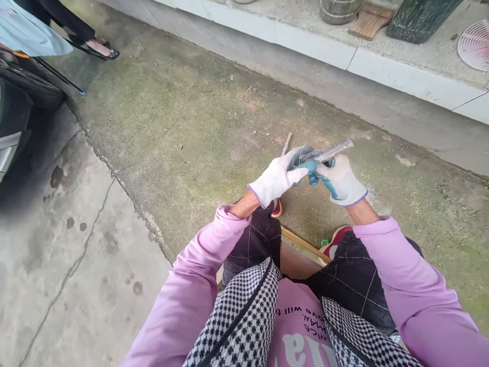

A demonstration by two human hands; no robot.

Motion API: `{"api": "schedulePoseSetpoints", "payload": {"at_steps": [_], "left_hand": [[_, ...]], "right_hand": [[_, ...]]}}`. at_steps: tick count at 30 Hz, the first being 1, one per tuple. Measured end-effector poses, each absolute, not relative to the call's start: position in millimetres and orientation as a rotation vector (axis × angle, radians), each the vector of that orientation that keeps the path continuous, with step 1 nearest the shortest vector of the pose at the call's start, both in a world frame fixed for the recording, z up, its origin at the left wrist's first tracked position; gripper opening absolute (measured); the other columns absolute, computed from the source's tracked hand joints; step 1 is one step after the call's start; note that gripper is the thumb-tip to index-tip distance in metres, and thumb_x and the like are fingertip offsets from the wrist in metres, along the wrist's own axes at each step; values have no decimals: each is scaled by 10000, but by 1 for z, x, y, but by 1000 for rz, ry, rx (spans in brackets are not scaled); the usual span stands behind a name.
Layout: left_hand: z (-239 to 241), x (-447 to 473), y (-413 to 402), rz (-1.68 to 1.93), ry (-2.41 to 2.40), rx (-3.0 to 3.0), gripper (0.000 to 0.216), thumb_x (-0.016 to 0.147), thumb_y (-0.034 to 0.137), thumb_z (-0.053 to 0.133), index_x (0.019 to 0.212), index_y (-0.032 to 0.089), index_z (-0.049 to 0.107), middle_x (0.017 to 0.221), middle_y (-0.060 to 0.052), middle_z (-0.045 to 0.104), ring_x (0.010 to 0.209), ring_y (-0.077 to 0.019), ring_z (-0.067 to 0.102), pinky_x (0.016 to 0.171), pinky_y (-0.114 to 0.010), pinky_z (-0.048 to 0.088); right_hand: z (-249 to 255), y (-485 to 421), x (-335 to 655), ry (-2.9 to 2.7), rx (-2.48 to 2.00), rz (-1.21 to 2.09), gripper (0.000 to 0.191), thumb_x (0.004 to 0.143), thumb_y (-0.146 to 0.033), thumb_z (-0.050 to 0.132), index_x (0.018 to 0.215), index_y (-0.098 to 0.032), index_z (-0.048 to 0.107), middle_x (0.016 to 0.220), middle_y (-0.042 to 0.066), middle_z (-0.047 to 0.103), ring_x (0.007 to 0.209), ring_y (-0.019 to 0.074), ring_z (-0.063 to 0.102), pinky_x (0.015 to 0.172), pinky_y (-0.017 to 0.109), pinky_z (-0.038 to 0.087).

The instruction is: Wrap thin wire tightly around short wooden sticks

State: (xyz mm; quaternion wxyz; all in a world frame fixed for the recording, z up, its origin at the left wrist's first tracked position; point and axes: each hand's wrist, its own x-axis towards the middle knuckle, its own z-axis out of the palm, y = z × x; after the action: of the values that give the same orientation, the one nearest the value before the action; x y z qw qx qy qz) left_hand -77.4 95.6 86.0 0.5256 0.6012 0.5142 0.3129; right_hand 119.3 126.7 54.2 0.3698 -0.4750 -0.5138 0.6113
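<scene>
My left hand (284, 173), in a white glove with a blue-grey coated palm, is closed around a greyish stick (336, 150). Turns of what looks like thin wire (320, 157) wrap the stick near the fingers. A thinner rod end (287, 144) sticks out beyond the left knuckles; whether it joins the stick is hidden. My right hand (344, 178), gloved alike, is just below the stick's free end. Its fingers are pressed together close to the wrapping, and what they pinch is too small to make out.
Mossy concrete (183, 142) lies ahead, beside a paler cracked slab (76, 265). A raised ledge (305, 43) bears a wooden board (370, 21), a dark green container (422, 18) and a pink fan-like grille (476, 46). Another person's foot (101, 50) and a vehicle wheel (30, 86) are at left.
</scene>
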Motion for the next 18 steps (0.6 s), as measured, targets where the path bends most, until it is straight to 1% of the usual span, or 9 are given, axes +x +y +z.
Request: {"api": "schedulePoseSetpoints", "payload": {"at_steps": [1, 3, 6, 8, 10, 12, 16, 18], "left_hand": [[87, -78, 92, 775, 1236, 1405, 584, 1027, 590, 724, 1401, 142, 724, 1141, -104, 818, 936, -221, 740, 851, -307, 614], [89, -81, 86, 820, 1254, 1315, 549, 1032, 611, 714, 1307, 138, 756, 1040, -81, 808, 835, -187, 707, 753, -275, 592], [94, -86, 77, 855, 1256, 1097, 559, 1056, 696, 644, 1123, 151, 747, 840, -35, 740, 595, -117, 581, 552, -237, 492], [97, -89, 73, 832, 1216, 974, 583, 1043, 748, 630, 1044, 170, 707, 755, -8, 698, 488, -89, 509, 474, -225, 438], [99, -90, 69, 783, 1156, 912, 594, 1030, 772, 626, 1015, 181, 681, 726, 0, 693, 449, -83, 499, 449, -216, 432], [100, -89, 66, 743, 1099, 906, 597, 1025, 774, 626, 993, 180, 680, 724, -9, 705, 455, -86, 531, 452, -210, 445], [100, -88, 62, 681, 1016, 969, 625, 1023, 776, 635, 945, 162, 721, 711, -34, 715, 476, -104, 583, 447, -212, 442], [98, -88, 62, 647, 995, 975, 655, 1025, 791, 623, 992, 150, 755, 712, -38, 720, 478, -109, 593, 441, -214, 431]], "right_hand": [[55, 126, 118, -1327, -1198, 1613, 500, 729, -657, 958, 697, -222, 715, 578, 10, 662, 509, 171, 602, 471, 303, 536], [59, 125, 120, -1353, -1103, 1775, 520, 727, -674, 963, 707, -211, 727, 619, 36, 705, 536, 183, 631, 496, 316, 561], [63, 128, 131, -1338, -986, 1981, 507, 695, -613, 1013, 854, -175, 810, 780, 85, 800, 612, 204, 694, 540, 333, 599], [64, 131, 138, -1269, -1034, 1937, 495, 683, -562, 1032, 915, -174, 831, 815, 79, 810, 623, 198, 698, 543, 326, 596], [64, 132, 139, -1224, -1097, 1831, 448, 705, -530, 1022, 919, -184, 835, 785, 56, 793, 617, 187, 687, 560, 319, 595], [64, 132, 136, -1236, -1103, 1779, 404, 730, -515, 1001, 925, -196, 845, 776, 45, 785, 623, 183, 677, 580, 319, 592], [72, 129, 128, -1329, -1049, 1800, 359, 727, -497, 977, 917, -215, 862, 800, 46, 786, 636, 186, 653, 574, 324, 555], [77, 128, 128, -1372, -1018, 1816, 346, 722, -496, 970, 875, -207, 857, 779, 48, 769, 638, 185, 637, 567, 324, 533]]}}
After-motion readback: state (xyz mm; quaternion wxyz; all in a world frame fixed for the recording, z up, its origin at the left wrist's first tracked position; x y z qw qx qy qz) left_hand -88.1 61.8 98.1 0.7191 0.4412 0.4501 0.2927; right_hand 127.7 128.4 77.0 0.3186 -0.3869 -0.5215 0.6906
